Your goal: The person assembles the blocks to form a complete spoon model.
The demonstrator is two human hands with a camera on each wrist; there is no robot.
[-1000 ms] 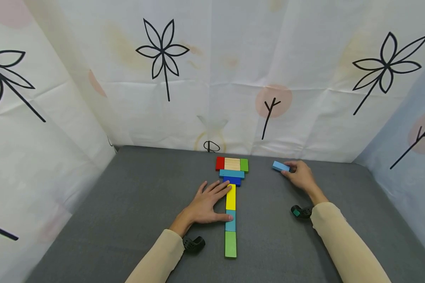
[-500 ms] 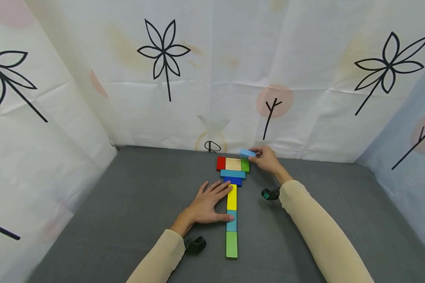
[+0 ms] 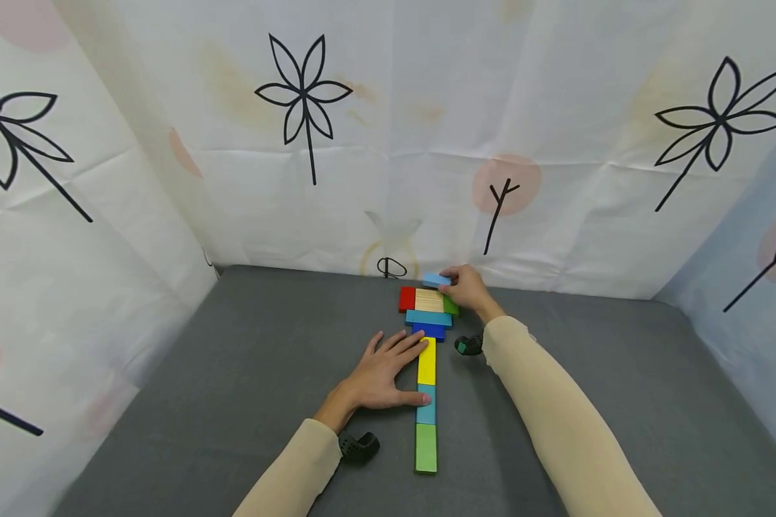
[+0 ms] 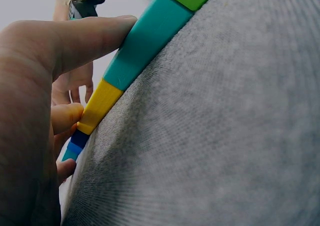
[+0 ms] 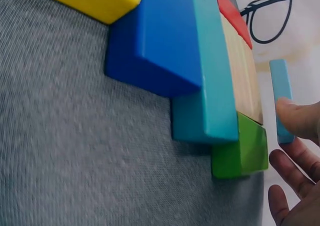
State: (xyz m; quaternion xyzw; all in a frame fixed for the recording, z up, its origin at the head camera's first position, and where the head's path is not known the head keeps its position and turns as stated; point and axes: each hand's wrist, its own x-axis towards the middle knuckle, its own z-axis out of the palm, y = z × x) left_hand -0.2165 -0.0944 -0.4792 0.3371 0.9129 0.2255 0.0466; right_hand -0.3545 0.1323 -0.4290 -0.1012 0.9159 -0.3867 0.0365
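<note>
Pinched between the thumb and fingers of my right hand (image 3: pixel 470 291) is a light blue block (image 3: pixel 435 280), held just beyond the far end of a row of wooden blocks. In the right wrist view the light blue block (image 5: pixel 281 78) appears raised beside the plain wood block (image 5: pixel 242 71). My left hand (image 3: pixel 378 377) lies with fingers spread, its fingertips touching the yellow block (image 3: pixel 427 359) and its thumb on the teal block (image 3: pixel 426 413). A light green block (image 3: pixel 426 449) ends the row nearest me. Beyond the yellow are a dark blue block (image 3: pixel 430 332) and a wider teal block (image 3: pixel 429 317).
At the far end a red block (image 3: pixel 407 299) and a green block (image 3: pixel 451 306) flank the plain wood one. Grey cloth (image 3: pixel 284 345) covers the table. A white printed curtain (image 3: pixel 388 179) rises close behind the blocks.
My right hand has carried the light blue block leftward and a little away from me, from the right of the row to above its far end. My left hand stays put.
</note>
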